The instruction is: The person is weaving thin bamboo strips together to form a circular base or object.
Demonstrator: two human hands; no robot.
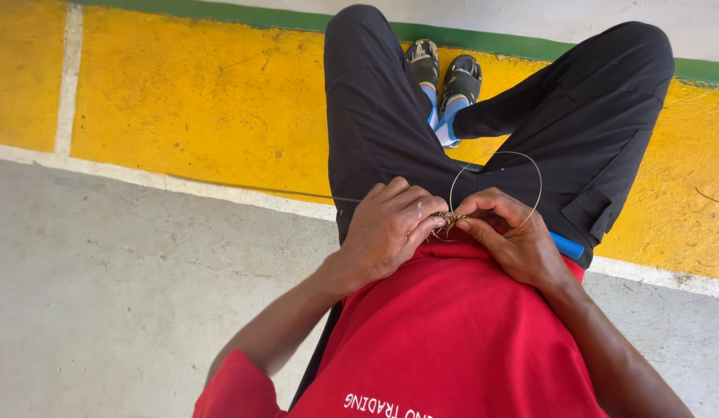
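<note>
Both hands meet in the lap, fingertips pinched on a small braid (450,218) of tan fibre. The left hand (390,224) clamps its near end between thumb and curled fingers; the right hand (508,236) nips the other end, thumb against forefinger, so the braid sits taut between the two, just above the hem of the red shirt (444,333).

From the braid a thin strand (522,159) springs up in a round loop over the right thigh and comes back down by the right hand. That it holds its curve in the air suggests something light and springy, stiffer than thread (more like a split reed or fine wire, though I cannot tell which). It would likely kink if bent sharply and slip if held loosely, so the safest hold seems to be right at the woven part, close to the working point, as both hands have it.

A second fine strand (297,193) runs off leftward across the floor. A blue tool (567,246) pokes out by the right wrist. Beyond are black trousers (375,116), crossed sandals (444,77), yellow paint (197,101) and grey concrete (104,310).
</note>
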